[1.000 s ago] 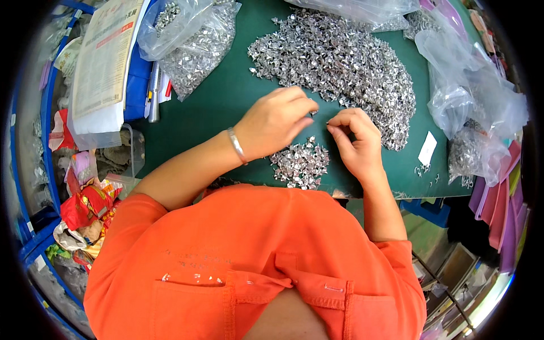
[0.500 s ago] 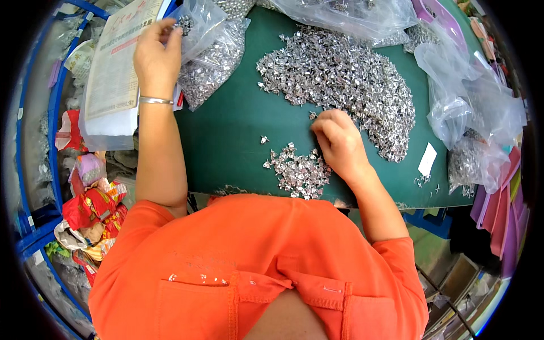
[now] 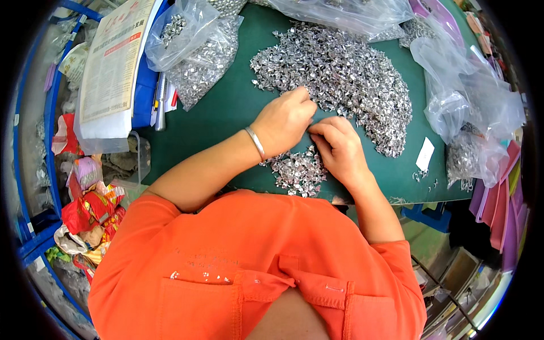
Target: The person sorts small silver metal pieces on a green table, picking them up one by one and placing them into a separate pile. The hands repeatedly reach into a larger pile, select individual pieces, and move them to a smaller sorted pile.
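Note:
A big heap of small silvery metal pieces (image 3: 345,71) spreads over the green table (image 3: 218,141). Nearer to me lies a smaller pile of similar pieces (image 3: 297,173). My left hand (image 3: 286,122), with a silver bangle at its wrist, is between the two, its fingers bent and pressed together at the heap's near edge. Close beside it on the right, my right hand (image 3: 340,147) has thumb and fingers pinched. Whatever either hand holds is too small or hidden to make out. The hands nearly touch.
At the far left are a clear bag of silvery pieces (image 3: 207,65), a smaller open bag (image 3: 175,34) and a printed sheet (image 3: 110,68) beside a blue bin. On the right stand crumpled clear bags (image 3: 447,85) and a white paper slip (image 3: 425,154).
My left hand has come from the small bag at the far left to the middle, beside my right hand. The right hand stays almost where it was, still pinched.

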`<move>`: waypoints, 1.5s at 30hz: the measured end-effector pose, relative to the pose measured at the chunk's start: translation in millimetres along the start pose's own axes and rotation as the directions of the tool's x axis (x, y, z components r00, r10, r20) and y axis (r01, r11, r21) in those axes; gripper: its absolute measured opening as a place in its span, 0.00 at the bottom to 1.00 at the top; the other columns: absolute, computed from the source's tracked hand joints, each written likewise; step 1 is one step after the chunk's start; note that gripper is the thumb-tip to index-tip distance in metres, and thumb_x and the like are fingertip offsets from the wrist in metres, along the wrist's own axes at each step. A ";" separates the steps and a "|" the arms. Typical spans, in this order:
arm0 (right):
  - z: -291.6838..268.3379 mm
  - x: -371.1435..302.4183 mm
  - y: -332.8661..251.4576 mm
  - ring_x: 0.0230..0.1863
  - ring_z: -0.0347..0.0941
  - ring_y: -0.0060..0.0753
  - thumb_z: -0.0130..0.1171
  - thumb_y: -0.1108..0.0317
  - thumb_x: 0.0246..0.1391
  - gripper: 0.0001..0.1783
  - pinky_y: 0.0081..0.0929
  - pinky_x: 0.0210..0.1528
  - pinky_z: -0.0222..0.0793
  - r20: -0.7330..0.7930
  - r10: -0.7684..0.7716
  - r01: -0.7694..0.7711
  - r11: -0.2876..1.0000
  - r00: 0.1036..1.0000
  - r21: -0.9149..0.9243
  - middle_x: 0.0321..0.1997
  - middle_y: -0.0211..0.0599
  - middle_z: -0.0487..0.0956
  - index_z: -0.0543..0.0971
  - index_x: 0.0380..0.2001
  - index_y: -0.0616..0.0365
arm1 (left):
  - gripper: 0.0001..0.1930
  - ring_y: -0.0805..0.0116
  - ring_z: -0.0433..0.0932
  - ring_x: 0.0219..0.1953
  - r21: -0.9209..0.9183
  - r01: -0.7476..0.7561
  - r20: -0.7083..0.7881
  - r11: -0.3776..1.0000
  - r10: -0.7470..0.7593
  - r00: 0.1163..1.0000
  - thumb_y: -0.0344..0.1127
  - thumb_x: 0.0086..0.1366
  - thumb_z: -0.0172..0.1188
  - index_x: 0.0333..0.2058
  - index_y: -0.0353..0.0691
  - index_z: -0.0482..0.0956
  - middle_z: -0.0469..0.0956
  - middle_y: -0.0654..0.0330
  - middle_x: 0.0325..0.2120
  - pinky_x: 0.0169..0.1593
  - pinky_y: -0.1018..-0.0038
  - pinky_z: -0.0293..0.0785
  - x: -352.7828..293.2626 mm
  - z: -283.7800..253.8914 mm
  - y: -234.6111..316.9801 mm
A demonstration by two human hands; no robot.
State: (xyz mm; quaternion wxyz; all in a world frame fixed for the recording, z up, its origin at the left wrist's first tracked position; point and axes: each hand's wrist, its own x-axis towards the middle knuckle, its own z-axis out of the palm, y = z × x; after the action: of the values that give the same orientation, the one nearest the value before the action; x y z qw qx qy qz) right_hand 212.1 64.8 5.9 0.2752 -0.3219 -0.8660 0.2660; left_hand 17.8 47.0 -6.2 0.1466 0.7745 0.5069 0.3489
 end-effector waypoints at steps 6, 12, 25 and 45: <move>-21.9 0.0 -0.8 0.45 0.75 0.49 0.64 0.80 0.50 0.12 0.39 0.48 0.72 0.122 0.036 -0.056 0.984 0.992 0.169 0.43 0.42 0.79 0.82 0.40 0.60 | 0.09 0.51 0.78 0.36 -0.129 0.037 -0.030 0.991 -0.042 0.999 0.23 0.55 0.66 0.34 0.36 0.78 0.76 0.54 0.35 0.41 0.63 0.76 -6.5 -9.9 3.5; -2.6 16.2 7.5 0.50 0.72 0.53 0.56 0.86 0.46 0.22 0.42 0.53 0.70 -0.004 -0.058 0.058 0.994 0.998 -0.090 0.49 0.46 0.76 0.79 0.47 0.62 | 0.09 0.53 0.77 0.45 -0.075 0.019 0.080 0.997 -0.013 0.997 0.25 0.55 0.68 0.35 0.36 0.79 0.78 0.55 0.39 0.50 0.64 0.73 -20.0 -16.8 8.0; -10.6 8.9 5.8 0.41 0.77 0.47 0.61 0.81 0.53 0.09 0.36 0.44 0.74 -0.146 0.093 -0.092 0.996 0.985 0.011 0.39 0.43 0.79 0.81 0.38 0.61 | 0.07 0.53 0.78 0.39 -0.105 0.156 -0.015 0.982 -0.158 0.987 0.24 0.60 0.63 0.38 0.35 0.80 0.78 0.53 0.35 0.45 0.65 0.75 -34.6 -34.3 -0.7; -11.3 -13.0 -8.8 0.36 0.77 0.42 0.70 0.78 0.44 0.10 0.35 0.38 0.73 -0.022 -0.142 0.144 0.983 0.990 0.112 0.35 0.36 0.81 0.80 0.32 0.58 | 0.09 0.53 0.77 0.38 -0.101 -0.030 -0.003 0.994 0.030 1.000 0.24 0.57 0.66 0.37 0.37 0.79 0.74 0.55 0.33 0.44 0.63 0.74 -8.0 -9.9 -0.5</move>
State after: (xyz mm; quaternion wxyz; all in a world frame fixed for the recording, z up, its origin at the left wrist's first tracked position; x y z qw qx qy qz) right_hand 224.1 53.0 15.6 0.3174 -0.2445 -0.8684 0.2920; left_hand 8.7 38.8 -2.5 0.1801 0.7734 0.4768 0.3768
